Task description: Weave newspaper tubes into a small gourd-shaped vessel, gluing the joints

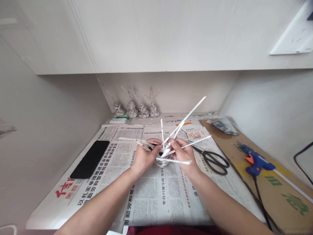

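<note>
Between my two hands is a small woven basket of rolled newspaper [161, 163], with several loose white paper tubes [193, 111] sticking out from its rim in different directions. My left hand [146, 155] is closed on the basket's left side, thumb near the rim. On the right, my right hand [184, 151] pinches a paper tube at the rim, its thumb and forefinger together. The basket's underside and the fingers behind it are mostly hidden. Black-handled scissors [215, 161] lie just right of my right hand.
Newspaper sheets [149, 199] cover the table. A black phone [90, 159] lies left. On cardboard [276, 192] at right rests a blue glue gun [259, 163] with a cord, near a plastic bag [225, 126]. Several woven paper pieces [143, 111] stand at the back beside thin paper tubes [195, 116].
</note>
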Available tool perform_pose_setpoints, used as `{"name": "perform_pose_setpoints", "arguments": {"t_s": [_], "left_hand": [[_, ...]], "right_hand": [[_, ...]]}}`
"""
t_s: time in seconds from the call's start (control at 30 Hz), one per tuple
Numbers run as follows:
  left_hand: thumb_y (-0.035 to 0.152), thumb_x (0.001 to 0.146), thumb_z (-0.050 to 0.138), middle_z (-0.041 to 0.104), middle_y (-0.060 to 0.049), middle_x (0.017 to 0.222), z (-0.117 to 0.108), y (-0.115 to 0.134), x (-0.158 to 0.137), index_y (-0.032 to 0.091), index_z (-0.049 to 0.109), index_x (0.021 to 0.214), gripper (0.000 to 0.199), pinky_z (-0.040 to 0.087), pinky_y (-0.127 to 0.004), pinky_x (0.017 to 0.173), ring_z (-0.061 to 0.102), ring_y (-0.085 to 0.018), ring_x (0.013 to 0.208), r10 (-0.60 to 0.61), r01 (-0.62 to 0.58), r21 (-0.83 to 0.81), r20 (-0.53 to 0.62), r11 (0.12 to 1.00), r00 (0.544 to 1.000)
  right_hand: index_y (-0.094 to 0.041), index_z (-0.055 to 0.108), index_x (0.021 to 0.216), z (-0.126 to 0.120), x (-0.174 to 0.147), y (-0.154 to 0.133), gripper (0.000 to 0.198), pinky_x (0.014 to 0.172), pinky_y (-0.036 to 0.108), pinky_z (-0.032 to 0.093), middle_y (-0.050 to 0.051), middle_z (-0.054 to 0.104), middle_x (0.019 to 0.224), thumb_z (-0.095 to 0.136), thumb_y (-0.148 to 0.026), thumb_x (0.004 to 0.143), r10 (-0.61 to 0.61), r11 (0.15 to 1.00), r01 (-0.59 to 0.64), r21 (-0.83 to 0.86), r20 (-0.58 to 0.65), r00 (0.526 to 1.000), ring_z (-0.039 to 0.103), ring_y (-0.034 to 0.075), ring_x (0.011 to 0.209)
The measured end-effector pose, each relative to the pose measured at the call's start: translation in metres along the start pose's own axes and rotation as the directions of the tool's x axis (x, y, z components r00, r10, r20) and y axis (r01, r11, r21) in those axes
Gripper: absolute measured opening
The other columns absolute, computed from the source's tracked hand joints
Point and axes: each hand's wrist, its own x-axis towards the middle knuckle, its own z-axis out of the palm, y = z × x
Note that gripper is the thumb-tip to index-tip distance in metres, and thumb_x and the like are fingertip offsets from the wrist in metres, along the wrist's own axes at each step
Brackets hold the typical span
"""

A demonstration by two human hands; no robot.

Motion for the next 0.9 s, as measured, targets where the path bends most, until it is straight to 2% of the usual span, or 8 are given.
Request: {"name": "perform_pose_setpoints", "arguments": {"t_s": [0.1, 0.2, 0.3, 0.37, 0.43, 0.5, 0.7, 0.9], "left_hand": [[0.023, 0.078, 0.065, 0.073, -0.006, 0.086, 0.002, -0.004, -0.001, 0.016, 0.07, 0.087, 0.012, 0.052, -0.026, 0.071, 0.067, -0.018, 0.078, -0.016, 0.015, -0.038, -0.011, 0.999, 1.0], [0.024, 0.079, 0.065, 0.07, -0.004, 0.08, 0.004, -0.006, 0.0, 0.015, 0.068, 0.087, 0.013, 0.051, -0.025, 0.066, 0.064, -0.016, 0.071, -0.037, 0.036, -0.05, -0.009, 0.998, 0.999], [0.026, 0.079, 0.065, 0.066, -0.002, 0.074, 0.004, -0.006, 0.0, 0.016, 0.064, 0.088, 0.013, 0.048, -0.023, 0.059, 0.06, -0.014, 0.063, -0.059, 0.06, -0.065, 0.013, 0.996, 0.998], [0.026, 0.079, 0.065, 0.065, -0.001, 0.074, 0.004, -0.006, 0.0, 0.016, 0.063, 0.087, 0.013, 0.048, -0.022, 0.058, 0.058, -0.013, 0.061, -0.066, 0.068, -0.074, 0.036, 0.995, 0.997], [0.026, 0.079, 0.065, 0.064, -0.001, 0.074, 0.004, -0.006, -0.001, 0.016, 0.062, 0.087, 0.013, 0.047, -0.022, 0.057, 0.058, -0.013, 0.061, -0.067, 0.07, -0.082, 0.043, 0.994, 0.997], [0.026, 0.079, 0.064, 0.064, -0.001, 0.073, 0.004, -0.008, -0.001, 0.017, 0.062, 0.087, 0.013, 0.047, -0.022, 0.057, 0.058, -0.013, 0.06, -0.064, 0.066, -0.09, 0.027, 0.994, 0.998], [0.028, 0.08, 0.064, 0.069, -0.004, 0.079, 0.005, -0.008, -0.003, 0.017, 0.066, 0.086, 0.013, 0.051, -0.025, 0.064, 0.064, -0.016, 0.07, 0.008, -0.01, -0.06, -0.032, 0.998, 0.999], [0.023, 0.079, 0.065, 0.072, -0.005, 0.082, 0.004, -0.006, -0.002, 0.017, 0.07, 0.082, 0.008, 0.052, -0.026, 0.071, 0.067, -0.017, 0.076, 0.094, -0.094, 0.0, -0.07, 0.996, 0.993]], "right_hand": [[-0.017, 0.066, 0.08, 0.001, 0.002, 0.0, 0.035, 0.043, 0.022, 0.039, -0.003, 0.055, 0.058, 0.067, -0.053, 0.077, 0.101, 0.986, -0.099, 0.131, -0.006, 0.995, 0.05, 0.01, 0.047], [-0.019, 0.061, 0.076, 0.0, 0.0, -0.004, 0.029, 0.043, 0.021, 0.039, -0.004, 0.056, 0.059, 0.07, -0.046, 0.076, 0.071, 0.993, -0.072, 0.094, 0.011, 0.997, 0.05, 0.009, 0.046], [-0.021, 0.056, 0.077, -0.001, -0.006, -0.01, 0.022, 0.051, 0.023, 0.045, -0.003, 0.058, 0.067, 0.071, -0.037, 0.077, -0.124, 0.992, 0.124, 0.004, 0.034, 0.992, 0.054, 0.011, 0.054], [-0.021, 0.057, 0.082, 0.0, -0.011, -0.014, 0.016, 0.057, 0.024, 0.047, -0.002, 0.059, 0.072, 0.069, -0.031, 0.079, -0.281, 0.957, 0.283, -0.062, 0.039, 0.959, 0.056, 0.012, 0.061], [-0.022, 0.057, 0.088, 0.001, -0.013, -0.016, 0.014, 0.06, 0.024, 0.048, -0.001, 0.059, 0.076, 0.067, -0.029, 0.081, -0.356, 0.929, 0.358, -0.092, 0.03, 0.934, 0.057, 0.012, 0.065], [-0.022, 0.055, 0.091, 0.002, -0.013, -0.017, 0.018, 0.06, 0.024, 0.05, -0.001, 0.06, 0.076, 0.067, -0.03, 0.08, -0.331, 0.939, 0.329, -0.103, -0.004, 0.944, 0.059, 0.013, 0.066], [-0.021, 0.058, 0.083, 0.002, -0.001, -0.003, 0.027, 0.046, 0.024, 0.046, -0.002, 0.065, 0.065, 0.074, -0.039, 0.072, -0.017, 0.999, 0.016, 0.047, 0.006, 1.0, 0.059, 0.013, 0.05], [-0.017, 0.065, 0.074, 0.003, 0.002, 0.005, 0.024, 0.039, 0.021, 0.038, -0.003, 0.063, 0.057, 0.079, -0.036, 0.066, 0.02, 0.995, -0.013, 0.103, -0.065, 0.998, 0.049, 0.008, 0.04]]}}
